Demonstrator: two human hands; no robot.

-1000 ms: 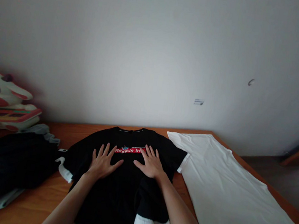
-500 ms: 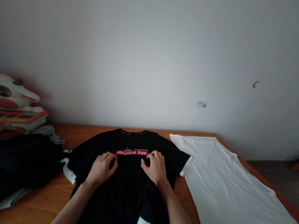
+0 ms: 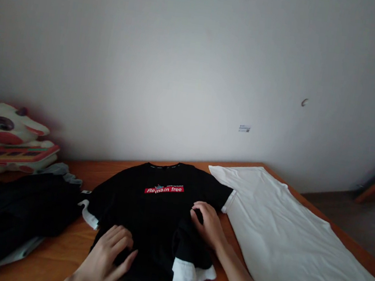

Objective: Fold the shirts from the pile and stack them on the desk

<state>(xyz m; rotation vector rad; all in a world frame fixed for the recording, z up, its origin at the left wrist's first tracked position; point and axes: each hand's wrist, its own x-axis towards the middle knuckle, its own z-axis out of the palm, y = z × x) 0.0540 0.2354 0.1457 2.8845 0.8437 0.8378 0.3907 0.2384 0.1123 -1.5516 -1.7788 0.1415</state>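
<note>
– Left hand is displaced toward 7 o'clock and right hand toward 4 o'clock, compared with 0.5 s ago; the red print lies uncovered between neckline and hands. State the workpiece location.

– Black T-shirt: at 6 o'clock in the view, spread on the wooden table, neckline toward 12 o'clock. White garment: at the shirt's 3 o'clock. Dark clothing: at its 9 o'clock.

– State the condition of the 2 hands.

– Left hand: at the shirt's 8 o'clock edge, fingers curled, thumb set apart from them. Right hand: at the 3 o'clock side, fingers curled, thumb close to the fingertips. Dark fabric and shadow hide whether either hand pinches cloth; I cannot determine it.

– Specify handling.

– Judgement: light, soft and limp; neither fragile nor slippery, but prone to creasing and to sagging between grip points. Take hold at the 2 side edges, level with each other, gathering every layer in each pinch. Check the white-edged fold at 4 o'clock: it appears loose and could bunch or drag.
</note>
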